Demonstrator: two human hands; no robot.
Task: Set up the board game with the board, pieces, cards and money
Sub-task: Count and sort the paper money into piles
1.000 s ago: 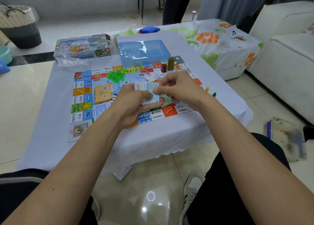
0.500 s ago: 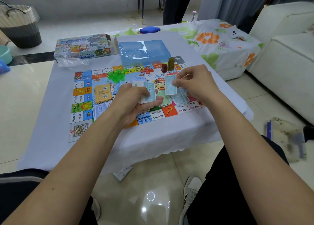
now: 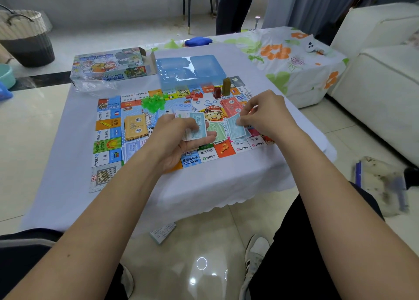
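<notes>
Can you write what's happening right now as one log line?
step: sorting money | left hand: holds money stack | right hand: pinches blue note over board

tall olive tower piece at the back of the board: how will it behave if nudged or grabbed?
The olive tower piece stands upright, tall on a narrow base, so a side nudge would probably tip it, possibly onto the red piece close beside it. It looks like rigid moulded plastic, likely light and stiff. A pinch low on its body seems safest.

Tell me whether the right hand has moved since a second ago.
Yes. The right hand left the money stack in the left hand, moving right across the board onto the blue notes.
</notes>
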